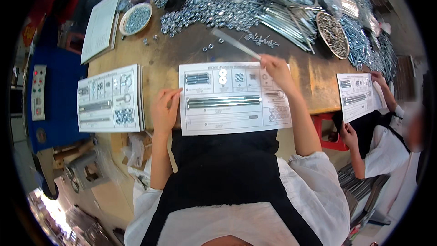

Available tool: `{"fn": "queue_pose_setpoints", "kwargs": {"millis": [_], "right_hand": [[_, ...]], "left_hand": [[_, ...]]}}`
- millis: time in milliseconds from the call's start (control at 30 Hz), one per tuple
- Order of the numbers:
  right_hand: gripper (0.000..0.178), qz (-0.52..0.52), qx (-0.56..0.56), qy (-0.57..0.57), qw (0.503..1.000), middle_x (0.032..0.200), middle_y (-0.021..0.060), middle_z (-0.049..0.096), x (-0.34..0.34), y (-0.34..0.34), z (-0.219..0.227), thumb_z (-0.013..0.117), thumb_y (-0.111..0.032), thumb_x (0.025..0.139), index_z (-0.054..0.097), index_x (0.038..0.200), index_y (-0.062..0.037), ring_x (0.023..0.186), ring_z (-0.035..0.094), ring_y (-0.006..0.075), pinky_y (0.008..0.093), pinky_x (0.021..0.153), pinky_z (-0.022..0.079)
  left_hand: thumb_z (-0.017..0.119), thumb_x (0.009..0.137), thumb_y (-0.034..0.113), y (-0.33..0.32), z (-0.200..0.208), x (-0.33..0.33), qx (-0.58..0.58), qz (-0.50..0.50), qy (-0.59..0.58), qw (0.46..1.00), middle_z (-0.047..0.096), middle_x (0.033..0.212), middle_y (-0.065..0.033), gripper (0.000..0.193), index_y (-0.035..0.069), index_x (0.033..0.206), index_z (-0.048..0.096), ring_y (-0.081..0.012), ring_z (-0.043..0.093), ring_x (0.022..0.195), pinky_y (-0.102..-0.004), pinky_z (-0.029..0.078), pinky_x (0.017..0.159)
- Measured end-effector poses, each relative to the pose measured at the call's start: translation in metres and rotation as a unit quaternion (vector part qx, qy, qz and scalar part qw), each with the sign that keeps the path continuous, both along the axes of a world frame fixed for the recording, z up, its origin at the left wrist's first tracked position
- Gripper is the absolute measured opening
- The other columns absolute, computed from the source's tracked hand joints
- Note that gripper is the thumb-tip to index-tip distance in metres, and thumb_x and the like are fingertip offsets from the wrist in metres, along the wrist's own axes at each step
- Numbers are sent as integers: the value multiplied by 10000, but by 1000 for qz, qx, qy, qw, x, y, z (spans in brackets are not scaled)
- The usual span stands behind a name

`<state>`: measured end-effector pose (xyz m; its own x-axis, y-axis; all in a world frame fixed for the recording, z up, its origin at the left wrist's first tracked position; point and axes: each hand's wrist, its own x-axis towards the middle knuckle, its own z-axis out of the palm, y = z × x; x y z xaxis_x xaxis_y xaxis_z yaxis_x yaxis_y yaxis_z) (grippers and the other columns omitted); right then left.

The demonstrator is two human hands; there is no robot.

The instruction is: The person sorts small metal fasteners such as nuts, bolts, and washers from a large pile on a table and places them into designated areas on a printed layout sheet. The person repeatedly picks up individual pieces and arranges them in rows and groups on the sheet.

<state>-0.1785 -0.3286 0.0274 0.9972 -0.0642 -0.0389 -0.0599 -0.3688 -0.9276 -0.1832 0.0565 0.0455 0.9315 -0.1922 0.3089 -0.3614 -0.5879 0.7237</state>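
A white printed card (218, 117) lies before me at the table's front edge, with rods, bolts, washers and nuts showing in its outlined boxes. At its left edge, the fingertips of my left hand (165, 109) close on the card. My right hand (276, 70) is above the card's upper right corner, fingers pinched on one end of a long, narrow, pale strip (234, 43). That strip slants up and left over the table toward loose nuts (210, 46). Small screws (261, 39) lie just beyond it.
A stack of similar cards (109, 125) sits at left. Behind are a heap of nuts (205, 16), metal rods (289, 25), a bowl of small parts (136, 19) and a bowl of screws (332, 34). At right, another person's hands hold a card (359, 95).
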Motion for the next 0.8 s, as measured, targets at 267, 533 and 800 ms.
{"fn": "queue_pose_setpoints", "kwargs": {"millis": [267, 533, 800], "right_hand": [[194, 124, -249, -147, 949, 811, 50, 611, -109, 99, 6, 712, -132, 886, 735, 1077, -113, 733, 603, 258, 374, 644, 489], [241, 109, -281, -183, 936, 899, -8, 630, -117, 95, -2, 778, -141, 810, 743, 1048, -162, 837, 586, 217, 339, 729, 467], [263, 10, -266, -88, 960, 904, 44, 645, -137, 58, 3, 833, -97, 725, 735, 968, -111, 892, 610, 257, 370, 780, 463]], "left_hand": [[780, 809, 122, 25, -9, -33, 39, -77, 11, 996, 600, 810, -51, 66, 89, 849, 741, -244, 587, 797, -351, 436, 733], [823, 764, 145, 22, -21, -54, 114, -120, 9, 986, 578, 933, -28, 247, 131, 989, 724, -249, 558, 915, -372, 415, 795], [815, 750, 51, 24, -20, -55, 105, -104, 48, 988, 594, 984, -69, 273, 102, 1007, 735, -264, 576, 902, -351, 469, 784]]}}
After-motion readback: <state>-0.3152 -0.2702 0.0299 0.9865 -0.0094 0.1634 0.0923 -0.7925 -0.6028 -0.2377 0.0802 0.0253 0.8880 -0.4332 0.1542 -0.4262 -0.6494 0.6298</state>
